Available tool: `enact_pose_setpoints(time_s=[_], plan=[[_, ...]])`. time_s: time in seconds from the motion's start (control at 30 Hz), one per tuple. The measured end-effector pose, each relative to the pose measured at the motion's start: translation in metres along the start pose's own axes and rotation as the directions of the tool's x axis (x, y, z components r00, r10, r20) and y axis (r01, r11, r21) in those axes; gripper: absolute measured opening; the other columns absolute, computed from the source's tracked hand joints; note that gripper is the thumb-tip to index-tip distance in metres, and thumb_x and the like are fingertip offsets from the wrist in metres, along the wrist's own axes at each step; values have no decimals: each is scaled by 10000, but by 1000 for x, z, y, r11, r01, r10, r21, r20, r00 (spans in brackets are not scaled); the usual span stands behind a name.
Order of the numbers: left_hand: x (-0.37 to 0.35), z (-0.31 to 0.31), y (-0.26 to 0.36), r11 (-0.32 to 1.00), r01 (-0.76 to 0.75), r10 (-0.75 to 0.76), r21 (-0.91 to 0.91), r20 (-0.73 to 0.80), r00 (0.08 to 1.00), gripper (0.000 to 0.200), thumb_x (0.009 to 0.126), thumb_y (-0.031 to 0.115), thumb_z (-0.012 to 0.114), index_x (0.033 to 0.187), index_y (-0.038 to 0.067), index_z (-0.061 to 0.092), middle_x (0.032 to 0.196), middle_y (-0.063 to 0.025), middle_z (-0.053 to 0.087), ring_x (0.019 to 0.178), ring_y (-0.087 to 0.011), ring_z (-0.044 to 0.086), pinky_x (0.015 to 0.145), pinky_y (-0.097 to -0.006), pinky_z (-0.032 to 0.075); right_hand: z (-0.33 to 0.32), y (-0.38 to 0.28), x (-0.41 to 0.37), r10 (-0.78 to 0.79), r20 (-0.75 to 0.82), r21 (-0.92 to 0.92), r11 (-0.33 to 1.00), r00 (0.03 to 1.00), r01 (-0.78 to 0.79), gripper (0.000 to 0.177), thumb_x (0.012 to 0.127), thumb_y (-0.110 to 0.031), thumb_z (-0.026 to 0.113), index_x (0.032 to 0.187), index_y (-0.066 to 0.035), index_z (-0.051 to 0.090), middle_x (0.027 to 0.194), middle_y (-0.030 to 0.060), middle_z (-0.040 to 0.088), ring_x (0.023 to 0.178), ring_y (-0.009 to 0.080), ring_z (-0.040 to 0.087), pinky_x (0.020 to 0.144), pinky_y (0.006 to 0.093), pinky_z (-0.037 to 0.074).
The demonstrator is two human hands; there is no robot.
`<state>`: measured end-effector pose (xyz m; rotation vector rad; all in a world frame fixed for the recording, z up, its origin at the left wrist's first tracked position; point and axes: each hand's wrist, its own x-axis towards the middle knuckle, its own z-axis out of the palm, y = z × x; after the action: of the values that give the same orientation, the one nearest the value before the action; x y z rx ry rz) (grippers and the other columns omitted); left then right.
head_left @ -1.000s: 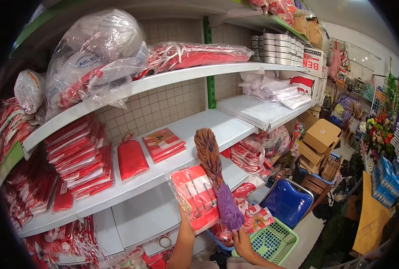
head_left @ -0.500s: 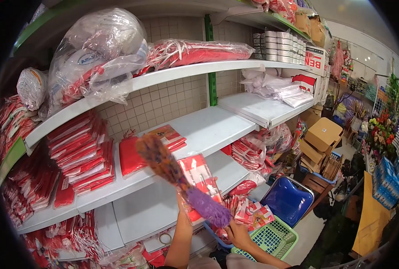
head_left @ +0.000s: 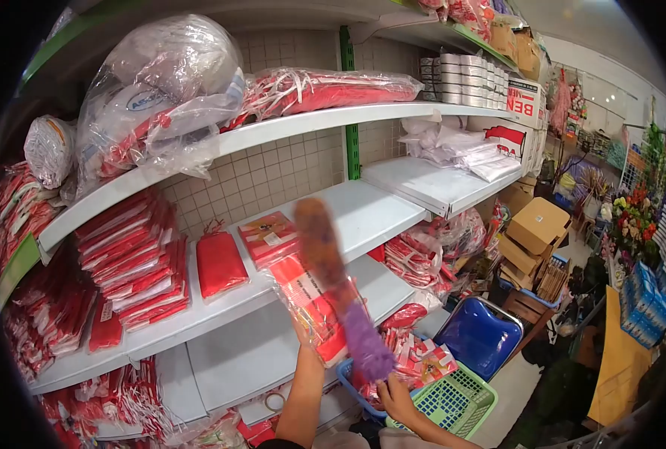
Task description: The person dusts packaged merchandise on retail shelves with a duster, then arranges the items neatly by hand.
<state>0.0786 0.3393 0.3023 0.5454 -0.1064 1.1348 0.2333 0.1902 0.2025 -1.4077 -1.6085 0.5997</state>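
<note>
My left hand (head_left: 309,348) grips the lower end of a red-and-white packet (head_left: 300,293) in clear plastic, tilted over the shelf's front edge. Most of its fingers are hidden behind the packet. In my right hand (head_left: 397,399) is the lower end of a fluffy duster (head_left: 368,346), purple near the hand and orange-brown towards the blurred tip. The duster crosses in front of the packet's right side. Just beyond the packet, a flat red packet with a printed picture (head_left: 268,236) lies on the white shelf (head_left: 370,215), beside a plain red packet (head_left: 219,263).
Stacked red-and-white packets (head_left: 140,258) fill the shelf's left part. Above, an upper shelf (head_left: 295,123) bears a large plastic-wrapped bundle (head_left: 164,90). Low on the right are a green basket (head_left: 464,408), a blue folding chair (head_left: 482,335) and cardboard boxes (head_left: 536,223).
The duster's tip has swung right, away from the plain red packet. My left hand's packet has shifted left, its top leaning towards the shelf.
</note>
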Motion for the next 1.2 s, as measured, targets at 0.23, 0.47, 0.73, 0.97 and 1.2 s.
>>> enact_pose_setpoints(time_s=[0.23,0.47,0.73,0.97,1.2], plan=[[-5,-7,1,1000,-19,19,-9,-15,1000,724,885,588,317,1297,-3,388,1238,-190,504,1074,-376,534,919,-520,429,-20,-19,39,-34,-44,1,999,998,35,211,913,-195,476,924,14,447,631,265,537,599,454,549,525,476,411],[1,5,24,1000,-11,11,19,8,1000,731,884,591,314,1301,-6,383,1246,-196,497,1077,-375,532,918,-519,429,-20,-3,40,-137,59,-47,989,989,140,238,904,-192,493,982,29,451,677,285,548,628,478,542,554,503,414],[2,-7,58,995,-99,98,32,19,995,739,883,594,312,1306,-9,377,1256,-202,489,1080,-373,531,918,-518,428,-30,-26,84,-175,84,-106,977,981,184,228,889,-167,510,986,34,465,671,274,551,640,451,556,557,479,419],[0,-14,55,990,40,-49,133,64,997,746,882,597,310,1310,-11,372,1264,-208,483,1084,-371,530,917,-517,427,-46,-19,227,-505,-291,-452,821,813,348,420,824,-114,549,1174,57,392,926,263,536,749,458,558,625,480,461],[8,-4,38,982,63,-31,177,-179,983,711,895,597,271,1283,17,406,1183,-154,546,1070,-416,535,888,-478,471,-51,-41,320,-172,-117,-656,753,978,54,375,809,-111,550,1147,32,469,1039,224,482,912,408,549,753,496,442]])
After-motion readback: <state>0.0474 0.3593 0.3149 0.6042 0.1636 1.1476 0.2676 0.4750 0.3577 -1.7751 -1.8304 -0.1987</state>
